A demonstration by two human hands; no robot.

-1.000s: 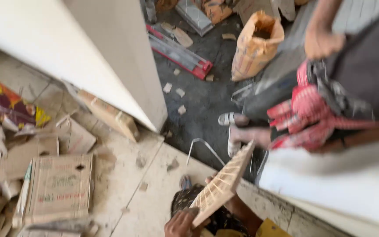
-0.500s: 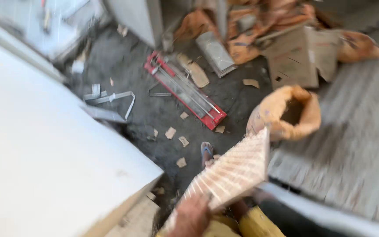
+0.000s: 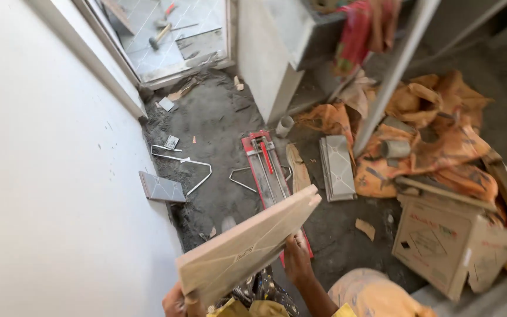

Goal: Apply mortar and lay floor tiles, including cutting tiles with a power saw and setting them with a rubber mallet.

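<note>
Both hands carry a beige tile (image 3: pixel 247 246) tilted above the floor (image 3: pixel 218 135), left hand (image 3: pixel 177 302) gripping its lower corner, right hand (image 3: pixel 296 264) fingers pressed against its underside, not yet laid on the red cutter (image 3: pixel 268 170) beyond it.

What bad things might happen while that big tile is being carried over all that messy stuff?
The tile is held only at its edges by the left hand and right hand, so it might slip and break. The red tile cutter and bent wire lie on the floor just ahead, so tripping looks possible.
</note>
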